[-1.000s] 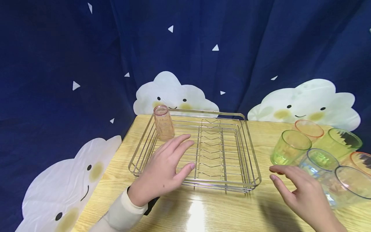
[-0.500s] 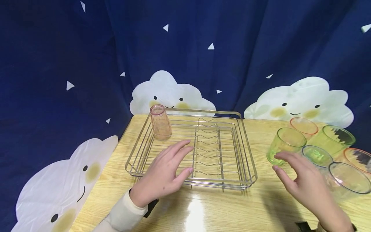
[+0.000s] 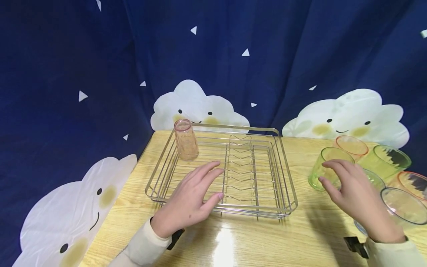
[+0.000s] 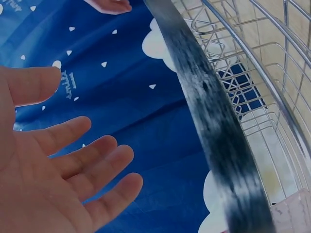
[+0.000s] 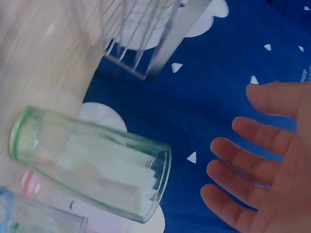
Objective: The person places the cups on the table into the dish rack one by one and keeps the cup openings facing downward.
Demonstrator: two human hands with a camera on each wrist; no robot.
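My left hand (image 3: 188, 200) hovers over the near left part of a wire dish rack (image 3: 289, 178), fingers spread and relaxed, holding nothing. In the left wrist view its palm and fingers (image 4: 112, 165) are bare beside the rack's rim. My right hand (image 3: 357, 196) is over the near side of the green glass (image 3: 318, 174), overlapping it in the head view. The right wrist view shows that hand's relaxed fingers (image 5: 243, 170) apart from the green glass (image 5: 97, 160), with nothing in them. A pink glass (image 3: 186, 142) stands upside down in the rack's far left corner.
Right of the green glass stand an orange-rimmed glass (image 3: 347, 145), a second green glass (image 3: 383, 165), another orange-rimmed glass (image 3: 417, 183) and blue-rimmed ones, one a clear glass (image 3: 405, 204). A dark blue cloud-print curtain (image 3: 213, 55) hangs behind the wooden table (image 3: 267, 241).
My right hand has moved away from me, over the near green glass, covering part of the blue-rimmed glass behind it. My left hand stays nearly still. The rack and pink glass are unmoved.
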